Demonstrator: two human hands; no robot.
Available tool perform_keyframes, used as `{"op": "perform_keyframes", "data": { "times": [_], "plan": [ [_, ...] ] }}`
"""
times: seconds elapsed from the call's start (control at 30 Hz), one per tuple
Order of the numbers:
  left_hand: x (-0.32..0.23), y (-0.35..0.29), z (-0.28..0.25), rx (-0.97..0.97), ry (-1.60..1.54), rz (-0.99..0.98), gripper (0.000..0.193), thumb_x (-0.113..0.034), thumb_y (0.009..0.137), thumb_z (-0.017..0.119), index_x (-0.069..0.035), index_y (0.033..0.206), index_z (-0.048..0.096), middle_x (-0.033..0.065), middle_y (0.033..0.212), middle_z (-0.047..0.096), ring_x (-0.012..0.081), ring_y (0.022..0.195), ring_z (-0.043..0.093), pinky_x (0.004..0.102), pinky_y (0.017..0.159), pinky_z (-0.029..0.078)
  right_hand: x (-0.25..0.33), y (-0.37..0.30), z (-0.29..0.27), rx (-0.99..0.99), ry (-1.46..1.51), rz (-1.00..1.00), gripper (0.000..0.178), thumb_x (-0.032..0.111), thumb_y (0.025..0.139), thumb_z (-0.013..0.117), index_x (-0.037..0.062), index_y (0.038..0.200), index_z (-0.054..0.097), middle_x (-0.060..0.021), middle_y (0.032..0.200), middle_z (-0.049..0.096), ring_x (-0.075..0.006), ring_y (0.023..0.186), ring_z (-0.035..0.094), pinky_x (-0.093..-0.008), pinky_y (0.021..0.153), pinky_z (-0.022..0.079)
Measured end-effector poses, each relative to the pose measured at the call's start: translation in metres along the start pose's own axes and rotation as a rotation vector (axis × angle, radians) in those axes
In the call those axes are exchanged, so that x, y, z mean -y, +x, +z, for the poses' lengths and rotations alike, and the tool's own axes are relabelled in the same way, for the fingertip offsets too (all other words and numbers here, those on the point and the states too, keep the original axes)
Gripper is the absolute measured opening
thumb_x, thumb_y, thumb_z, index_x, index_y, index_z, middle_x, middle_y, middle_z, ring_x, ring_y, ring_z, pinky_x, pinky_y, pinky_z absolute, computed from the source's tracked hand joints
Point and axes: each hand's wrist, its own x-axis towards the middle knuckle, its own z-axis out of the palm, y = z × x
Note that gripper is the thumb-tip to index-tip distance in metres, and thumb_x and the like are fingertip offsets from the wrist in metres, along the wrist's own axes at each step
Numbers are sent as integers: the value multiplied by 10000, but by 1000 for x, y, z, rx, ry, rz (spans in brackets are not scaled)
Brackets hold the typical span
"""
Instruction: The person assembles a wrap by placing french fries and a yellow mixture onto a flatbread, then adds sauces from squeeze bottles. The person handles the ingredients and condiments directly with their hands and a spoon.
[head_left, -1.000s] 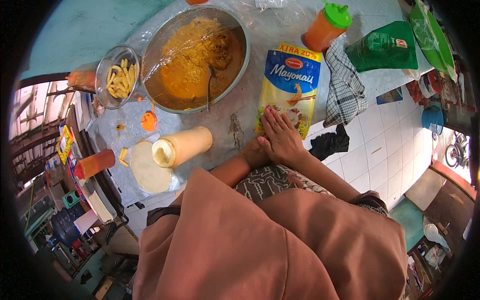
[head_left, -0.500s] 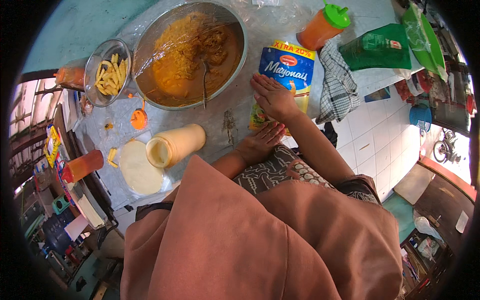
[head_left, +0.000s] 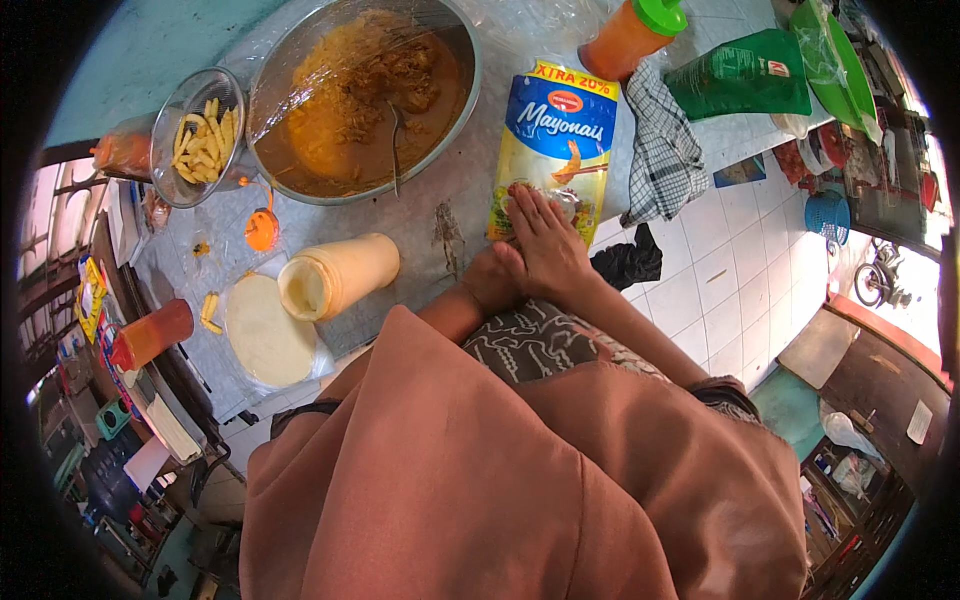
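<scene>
A mayonnaise pouch [head_left: 540, 170], blue above and yellow below with a shrimp picture, lies flat near the table's front edge. My right hand [head_left: 552, 250] rests on its lower part, fingers stretched out and together, palm down. Close against that palm, at the pouch's bottom left corner, is my left hand [head_left: 492, 280]; its fingers are mostly hidden, so their hold cannot be made out. To the left lies an uncapped squeeze bottle [head_left: 350, 275] with a pale cream coating inside. Its mouth overlaps a round, thin, pale wrapper sheet [head_left: 268, 345] on clear plastic.
A large metal bowl [head_left: 462, 120] holds orange shredded filling and a spoon [head_left: 395, 150]. Left are a sieve [head_left: 160, 140] of fries, an orange cap [head_left: 262, 230] and a red sauce bottle [head_left: 155, 335]. Right are a checked cloth [head_left: 668, 160], a green pouch [head_left: 740, 75] and a green-lidded bottle [head_left: 630, 40].
My right hand has slid down the pouch toward me, uncovering its middle. My left hand has drawn in toward my right, its fingers no longer spread in sight. The view has shifted slightly.
</scene>
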Motion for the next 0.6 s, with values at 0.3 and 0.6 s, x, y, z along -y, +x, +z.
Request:
{"op": "perform_keyframes", "data": {
  "times": [0.3,0.6],
  "plan": [
    [15,1,9,-113,426,338,286,-196,788,595,-64,1038,641,101,965,647,232,938,625,381,888,472,-23,71,-8,84,-102,126,700,489,901,365,-74,1318,367,-250,1399,331,-345,1280,358,-429,1059,271],
    [24,2,20,-72,241,338,510,-224,831,486,-16,1295,446,190,1428,301,364,1328,265,516,1070,238,-1,-25,-2,5,117,82,687,427,894,448,-100,1319,333,-303,1388,297,-415,1321,261,-449,1095,205]
  ]
}}
